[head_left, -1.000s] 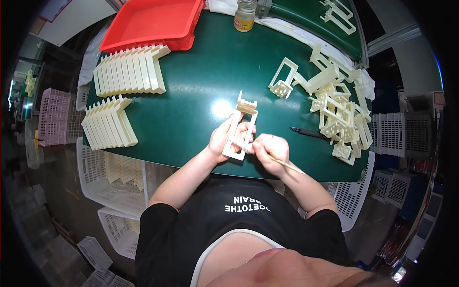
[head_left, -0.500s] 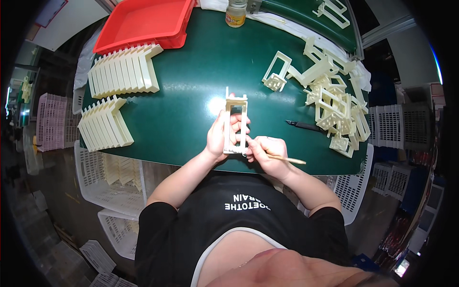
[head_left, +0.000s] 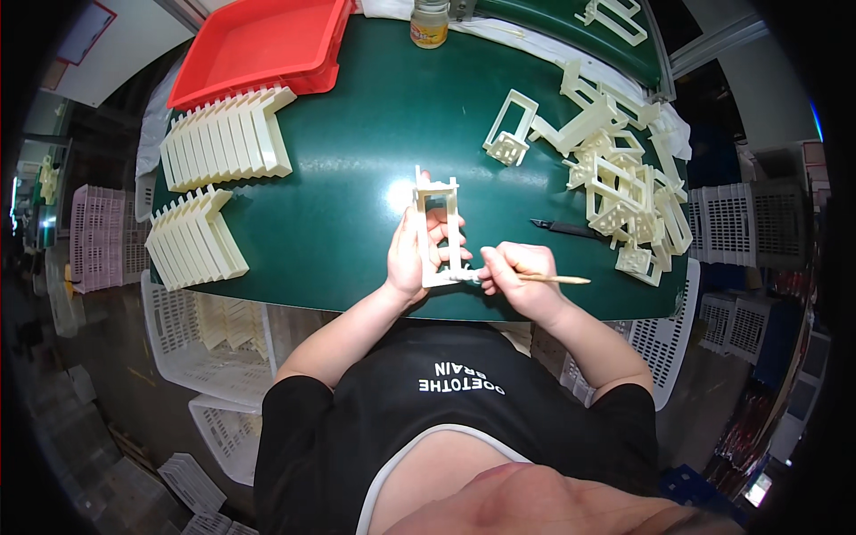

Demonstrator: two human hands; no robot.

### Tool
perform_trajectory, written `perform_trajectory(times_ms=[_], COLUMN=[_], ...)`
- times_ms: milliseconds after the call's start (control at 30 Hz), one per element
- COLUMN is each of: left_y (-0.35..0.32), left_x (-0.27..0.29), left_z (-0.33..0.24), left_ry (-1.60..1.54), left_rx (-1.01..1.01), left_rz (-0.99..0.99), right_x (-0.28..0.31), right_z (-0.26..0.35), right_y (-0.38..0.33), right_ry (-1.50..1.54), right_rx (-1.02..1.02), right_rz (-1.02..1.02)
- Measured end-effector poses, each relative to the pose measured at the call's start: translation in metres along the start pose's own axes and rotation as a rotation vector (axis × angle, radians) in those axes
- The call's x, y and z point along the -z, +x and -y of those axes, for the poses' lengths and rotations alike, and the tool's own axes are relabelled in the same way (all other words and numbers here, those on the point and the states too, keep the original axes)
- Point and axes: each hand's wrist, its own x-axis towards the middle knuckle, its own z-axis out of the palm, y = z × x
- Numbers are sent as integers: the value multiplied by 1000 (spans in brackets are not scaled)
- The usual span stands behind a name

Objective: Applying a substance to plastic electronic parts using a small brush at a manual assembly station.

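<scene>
My left hand (head_left: 407, 260) is closed around a cream plastic frame (head_left: 423, 234), a long open rectangle with a prong at its far end, held above the green table. Some fingers show through its opening. My right hand (head_left: 528, 278) pinches a slim wooden-handled tool (head_left: 569, 280). Its handle points right, and its working end is hidden by my fingers and too small to make out. That hand is close to the near right corner of the frame. To the right lie a black craft knife (head_left: 563, 229), a single similar frame (head_left: 510, 129) and a heap of cream frames (head_left: 620, 187).
Two rows of cream plastic parts (head_left: 227, 138) stand at the left of the green table (head_left: 348, 178). A red tray (head_left: 259, 53) and a jar (head_left: 430, 25) are at the far edge. White perforated baskets (head_left: 209, 343) stand below the near edge.
My right hand has moved slightly right with the wooden-handled tool, away from the frame's middle. The frame stays in my left hand, and the whole view has shifted slightly.
</scene>
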Motion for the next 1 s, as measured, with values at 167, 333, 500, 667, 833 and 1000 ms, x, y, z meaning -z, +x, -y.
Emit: perform_trajectory(times_ms=[167,333,500,667,833,1000], left_y=[4,4,-2,-8,-5,-18], left_x=[2,10,3,-14,-19,-35], left_z=[0,1,11,-2,-31,-51], left_ry=[-6,-34,-17,301,556,265], left_rx=[-24,-15,-15,-109,-31,247], left_rz=[18,65,-84,-238,-100,52], right_x=[-22,-31,-25,-12,-2,-7], right_z=[-10,-19,-20,-12,-11,-5], right_y=[4,5,32,5,13,38], right_ry=[127,148,-166,273,143,-473], right_rx=[67,205,439,-218,666,1026], right_rz=[-17,-80,-240,66,-349,-243])
